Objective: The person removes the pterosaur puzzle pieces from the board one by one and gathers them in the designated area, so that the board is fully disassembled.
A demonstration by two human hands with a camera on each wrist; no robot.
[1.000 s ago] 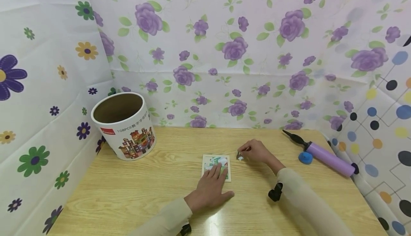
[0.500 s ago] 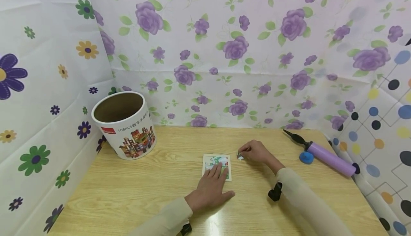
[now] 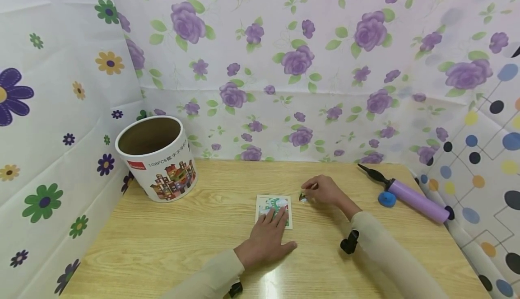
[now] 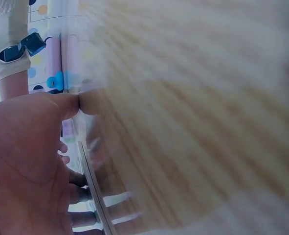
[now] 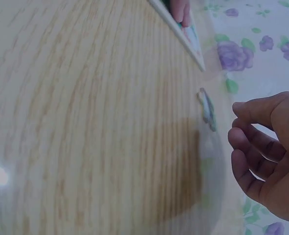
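My left hand rests with its fingers straight on a small pale-framed picture puzzle, covering its lower part. In the left wrist view, the thumb of the left hand touches the wood-grain table and the fingers lie on the puzzle's edge. Right of the puzzle, my right hand hovers low with loosely curled fingers. A small coloured puzzle piece lies just by its fingertips. In the right wrist view, a gap shows between the piece and the right hand.
A big white printed bucket stands at the table's back left. On the right lie a purple hand pump with a black nozzle and a blue rubber duck. Flowered and dotted cloths wall the table round.
The small piece by my right fingertips shows a changed outline and colours, and the right hand has shifted very slightly. My left fingers have drawn back a little, baring more of the picture.
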